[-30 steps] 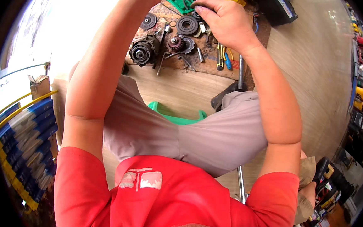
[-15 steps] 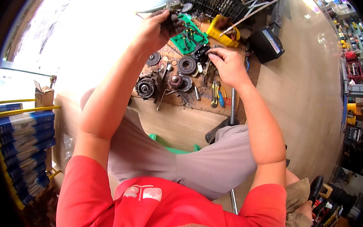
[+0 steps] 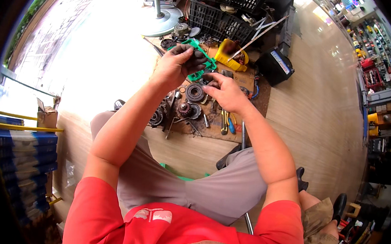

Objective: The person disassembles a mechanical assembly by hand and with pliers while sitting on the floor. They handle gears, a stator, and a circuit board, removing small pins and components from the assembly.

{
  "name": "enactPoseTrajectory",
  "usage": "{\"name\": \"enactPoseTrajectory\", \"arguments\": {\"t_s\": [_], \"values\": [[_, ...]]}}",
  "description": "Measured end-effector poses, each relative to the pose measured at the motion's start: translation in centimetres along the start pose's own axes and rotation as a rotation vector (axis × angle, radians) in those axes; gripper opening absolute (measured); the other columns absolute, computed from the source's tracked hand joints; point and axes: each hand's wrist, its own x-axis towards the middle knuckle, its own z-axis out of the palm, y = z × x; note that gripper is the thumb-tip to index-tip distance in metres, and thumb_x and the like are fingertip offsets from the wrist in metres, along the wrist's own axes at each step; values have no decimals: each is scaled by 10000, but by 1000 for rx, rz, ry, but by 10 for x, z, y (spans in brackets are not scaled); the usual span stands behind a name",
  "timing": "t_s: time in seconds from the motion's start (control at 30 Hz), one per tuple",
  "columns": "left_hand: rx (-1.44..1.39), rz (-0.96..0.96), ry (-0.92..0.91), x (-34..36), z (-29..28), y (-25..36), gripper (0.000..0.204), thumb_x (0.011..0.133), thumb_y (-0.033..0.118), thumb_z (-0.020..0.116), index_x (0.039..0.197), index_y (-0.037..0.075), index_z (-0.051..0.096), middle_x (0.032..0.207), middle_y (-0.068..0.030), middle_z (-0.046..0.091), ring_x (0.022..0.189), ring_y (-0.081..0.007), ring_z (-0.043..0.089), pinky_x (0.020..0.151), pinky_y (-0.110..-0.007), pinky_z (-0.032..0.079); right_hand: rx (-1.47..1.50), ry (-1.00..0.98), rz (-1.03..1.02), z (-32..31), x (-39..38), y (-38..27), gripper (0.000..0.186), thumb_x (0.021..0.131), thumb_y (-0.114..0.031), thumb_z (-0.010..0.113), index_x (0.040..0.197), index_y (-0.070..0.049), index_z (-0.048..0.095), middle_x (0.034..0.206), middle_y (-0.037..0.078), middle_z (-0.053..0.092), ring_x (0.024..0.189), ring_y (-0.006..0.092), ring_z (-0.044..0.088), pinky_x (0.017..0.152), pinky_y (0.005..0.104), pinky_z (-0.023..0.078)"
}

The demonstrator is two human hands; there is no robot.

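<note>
My left hand point(image 3: 177, 66) is raised over an open green plastic case point(image 3: 210, 62). Its blackened fingers curl toward the thumb, and whatever they pinch is hidden. Just right of it, my right hand point(image 3: 228, 92) has thumb and fingers bent together at a small dark piece whose kind I cannot make out. Below the hands lie a round dark ring-shaped part point(image 3: 194, 93), a greasy toothed part point(image 3: 185, 109) and a short metal cylinder point(image 3: 206, 121). Yellow-handled pliers point(image 3: 224, 123) and a blue-handled tool point(image 3: 231, 126) rest below my right wrist.
A cut yellow container point(image 3: 230, 57) with a long thin rod across it stands beyond my right hand. Black crates point(image 3: 219, 23) stand behind, and a black battery point(image 3: 275, 66) sits to the right. Another person's legs point(image 3: 321, 219) show at lower right.
The view has shifted, so the bench parts sit lower in the picture. My hands have drawn closer together, and the left fingers have curled in more.
</note>
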Motion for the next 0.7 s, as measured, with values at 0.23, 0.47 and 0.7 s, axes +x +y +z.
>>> {"name": "enactPoseTrajectory", "arguments": {"t_s": [0.23,0.47,0.7], "values": [[49,44,104,1,1,-2,174,963,79,524,1133,37,514,1027,-155,636,979,-309,650,882,-463,545,20,112,-71,19,9,-4,190,948,-97,567,1082,10,648,840,-18,632,740,42,523,678,225,455],[47,-11,109,-5,8,6,277,974,111,516,1238,28,498,1001,-128,631,941,-285,652,853,-440,549,149,103,-18,13,9,1,183,950,-99,564,1056,14,661,847,-23,652,746,47,530,686,233,462],[44,-20,149,-6,9,6,200,971,144,538,1143,43,527,880,-92,630,843,-272,659,788,-434,560,157,83,41,13,5,-3,199,943,-108,577,1060,25,666,835,-20,654,731,45,524,682,235,460]]}}
